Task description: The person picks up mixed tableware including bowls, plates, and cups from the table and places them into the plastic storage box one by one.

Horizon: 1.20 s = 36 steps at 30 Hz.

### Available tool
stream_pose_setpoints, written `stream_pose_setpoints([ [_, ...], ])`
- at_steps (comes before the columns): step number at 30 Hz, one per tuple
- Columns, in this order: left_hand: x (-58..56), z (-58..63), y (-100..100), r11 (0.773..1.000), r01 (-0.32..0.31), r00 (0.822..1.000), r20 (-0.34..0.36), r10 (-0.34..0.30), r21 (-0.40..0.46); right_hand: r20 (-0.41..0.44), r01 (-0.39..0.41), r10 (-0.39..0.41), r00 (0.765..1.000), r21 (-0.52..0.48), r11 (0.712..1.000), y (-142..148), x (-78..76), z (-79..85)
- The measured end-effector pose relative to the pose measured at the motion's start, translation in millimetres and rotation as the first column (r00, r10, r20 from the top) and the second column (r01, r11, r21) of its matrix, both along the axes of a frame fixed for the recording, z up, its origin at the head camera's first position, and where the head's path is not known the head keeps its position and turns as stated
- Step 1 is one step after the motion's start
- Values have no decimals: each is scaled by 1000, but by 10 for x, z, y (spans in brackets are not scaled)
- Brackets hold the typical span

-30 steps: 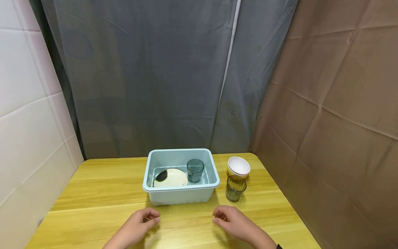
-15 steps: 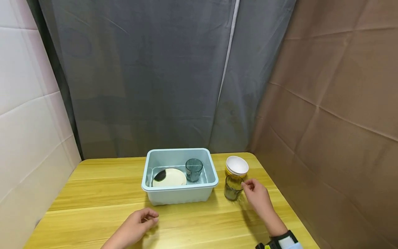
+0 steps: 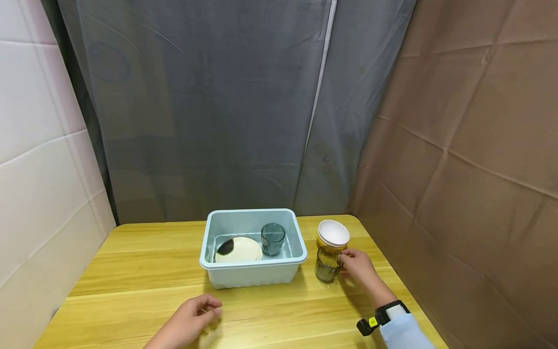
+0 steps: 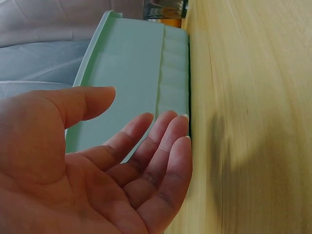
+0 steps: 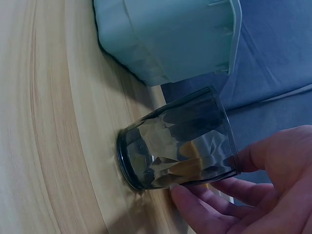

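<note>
A dark tinted drinking glass [image 3: 328, 265] stands upright on the table, right of the light blue tub. My right hand [image 3: 359, 265] pinches its near right side: in the right wrist view the thumb is at the rim of the glass [image 5: 180, 141] and the fingers lie along the outer wall. My left hand [image 3: 189, 317] hovers low in front of the tub [image 3: 255, 276] with relaxed fingers and nothing in its palm. The left wrist view shows the hand [image 4: 131, 170] beside the tub's side wall [image 4: 131, 63].
Inside the tub lie a cream plate [image 3: 244, 249] with a dark patch and another tinted glass [image 3: 273, 239]. White and yellow stacked bowls [image 3: 333, 232] stand just behind the held glass. A grey curtain [image 3: 209, 121] hangs behind the wooden table [image 3: 144, 271], with a brown one [image 3: 471, 169] at the right.
My right hand has moved forward and right from the table's front to the glass, and its fingers have closed on the glass's side. The left hand has stayed nearly still.
</note>
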<state>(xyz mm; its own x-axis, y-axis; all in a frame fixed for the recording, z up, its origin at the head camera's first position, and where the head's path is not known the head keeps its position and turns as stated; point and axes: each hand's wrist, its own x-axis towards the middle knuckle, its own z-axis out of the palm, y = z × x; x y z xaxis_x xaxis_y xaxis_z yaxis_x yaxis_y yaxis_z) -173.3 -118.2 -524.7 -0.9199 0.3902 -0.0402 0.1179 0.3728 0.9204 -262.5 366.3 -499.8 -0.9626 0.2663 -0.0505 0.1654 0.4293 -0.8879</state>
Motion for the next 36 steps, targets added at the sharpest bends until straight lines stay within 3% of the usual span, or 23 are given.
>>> stream_pose_setpoints([
  [9, -5, -25, -19, 1000, 0, 1000, 18, 0, 17, -20, -11, 11, 1000, 32, 999, -3, -25, 26],
  [17, 1, -42, -16, 999, 12, 999, 31, -14, 46, -51, -7, 14, 999, 138, 990, -3, 22, 49],
  [26, 18, -34, -15, 998, -10, 1000, 22, 8, 61, -78, -28, 41, 996, 168, 985, -36, 198, 164],
  [36, 19, -23, -19, 998, -15, 1000, 26, 14, 57, -68, -89, 101, 993, 167, 982, -208, 498, 297],
])
